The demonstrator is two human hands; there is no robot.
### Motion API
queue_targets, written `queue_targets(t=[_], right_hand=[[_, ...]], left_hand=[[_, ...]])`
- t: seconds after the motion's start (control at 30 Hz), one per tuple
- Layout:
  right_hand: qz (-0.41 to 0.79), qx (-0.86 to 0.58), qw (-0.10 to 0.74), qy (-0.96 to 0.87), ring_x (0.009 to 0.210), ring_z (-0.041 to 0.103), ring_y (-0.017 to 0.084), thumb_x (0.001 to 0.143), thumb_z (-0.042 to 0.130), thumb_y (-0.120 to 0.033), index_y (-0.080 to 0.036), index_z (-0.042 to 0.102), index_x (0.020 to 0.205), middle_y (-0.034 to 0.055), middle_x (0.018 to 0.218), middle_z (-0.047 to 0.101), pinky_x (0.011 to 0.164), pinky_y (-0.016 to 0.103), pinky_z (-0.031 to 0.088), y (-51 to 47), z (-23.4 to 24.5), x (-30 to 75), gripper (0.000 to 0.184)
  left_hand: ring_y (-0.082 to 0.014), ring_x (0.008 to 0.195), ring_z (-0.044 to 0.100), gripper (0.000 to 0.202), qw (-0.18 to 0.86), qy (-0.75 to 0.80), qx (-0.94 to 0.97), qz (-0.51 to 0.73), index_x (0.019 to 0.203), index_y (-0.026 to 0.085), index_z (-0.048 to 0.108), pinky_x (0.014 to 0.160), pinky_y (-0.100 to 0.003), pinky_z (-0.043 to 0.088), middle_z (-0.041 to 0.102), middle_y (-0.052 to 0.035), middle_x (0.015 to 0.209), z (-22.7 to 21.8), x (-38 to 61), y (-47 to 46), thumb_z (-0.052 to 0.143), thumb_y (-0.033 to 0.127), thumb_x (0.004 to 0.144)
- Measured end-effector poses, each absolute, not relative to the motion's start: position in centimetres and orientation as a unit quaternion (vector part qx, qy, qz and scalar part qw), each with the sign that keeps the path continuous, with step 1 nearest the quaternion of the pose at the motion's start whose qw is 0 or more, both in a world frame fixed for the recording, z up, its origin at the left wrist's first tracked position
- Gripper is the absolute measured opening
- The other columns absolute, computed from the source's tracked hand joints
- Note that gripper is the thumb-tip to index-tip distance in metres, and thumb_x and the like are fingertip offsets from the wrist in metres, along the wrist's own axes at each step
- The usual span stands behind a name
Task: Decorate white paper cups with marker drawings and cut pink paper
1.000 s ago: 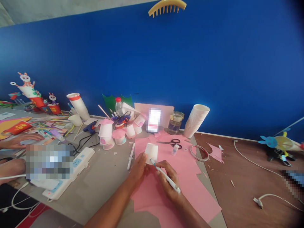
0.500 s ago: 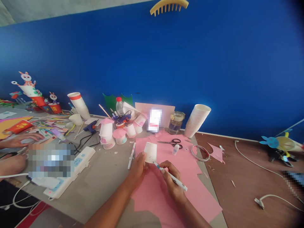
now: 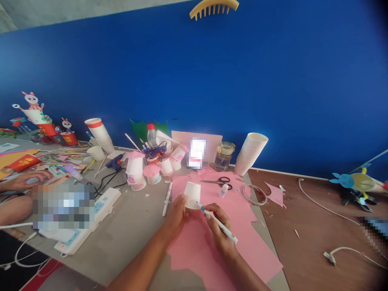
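Observation:
A white paper cup [image 3: 193,193] is gripped at its left side by my left hand [image 3: 176,213], which partly hides it. Faint drawn lines show on the cup's wall near its lower edge. My right hand [image 3: 220,230] is closed round a white marker [image 3: 224,231] with a blue tip end, and the tip is at the cup's lower right side. Both hands are over sheets of pink paper [image 3: 194,250]. To the left of the cup lies a second white marker [image 3: 167,199]. Scissors [image 3: 218,182] and a small glue bottle [image 3: 223,190] lie beyond my right hand.
A tall stack of paper cups [image 3: 251,153] leans beside a glass jar [image 3: 224,155]. A roll of tape [image 3: 255,195] lies at right. Pink-topped cup houses [image 3: 135,167] stand left of centre. At left are a power strip [image 3: 103,202] and another person's hand [image 3: 36,176].
The marker tip has shifted slightly right along the cup, which has turned a little. A curved line on the cup is now more visible. The whole view has moved slightly.

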State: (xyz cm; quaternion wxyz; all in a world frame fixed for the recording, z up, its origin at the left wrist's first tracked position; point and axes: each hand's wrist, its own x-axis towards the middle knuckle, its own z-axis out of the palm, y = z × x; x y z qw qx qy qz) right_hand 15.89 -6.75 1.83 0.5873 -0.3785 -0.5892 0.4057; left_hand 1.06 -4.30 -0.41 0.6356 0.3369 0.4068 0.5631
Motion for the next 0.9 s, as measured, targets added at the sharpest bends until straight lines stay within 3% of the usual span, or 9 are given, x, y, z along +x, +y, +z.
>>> queue_targets(t=[0.47,0.73,0.9], right_hand=[[0.351,-0.347,0.556,-0.669,0.073,0.059,0.018,0.089,0.049,-0.027,-0.02,0.061,0.092,0.0051,0.081,0.06,0.065,0.03,0.046,-6.74,1.29,15.63,0.014],[0.338,-0.373,0.56,-0.658,0.067,0.056,0.017,0.088,0.049,-0.026,-0.02,0.061,0.084,0.0032,0.074,0.059,0.059,0.028,0.043,-6.83,1.21,15.93,0.014],[0.366,-0.375,0.574,-0.629,0.066,0.053,0.016,0.088,0.05,-0.028,-0.021,0.06,0.086,0.0015,0.073,0.057,0.058,0.026,0.043,-6.88,1.44,16.0,0.013]], left_hand=[[-0.01,0.049,0.043,0.043,0.606,0.432,0.372,0.554,0.065,0.018,0.05,0.051,-0.024,0.034,0.044,0.0046,0.05,-0.21,1.02,-4.57,0.055,0.058,0.08],[-0.0089,0.045,0.041,0.049,0.628,0.433,0.312,0.567,0.054,0.018,0.044,0.048,-0.023,0.033,0.043,0.0038,0.045,-0.71,1.03,-4.24,0.055,0.058,0.08],[-0.0094,0.048,0.043,0.045,0.634,0.409,0.326,0.57,0.058,0.018,0.046,0.051,-0.024,0.036,0.044,0.004,0.047,-0.65,1.02,-4.21,0.057,0.056,0.08]])
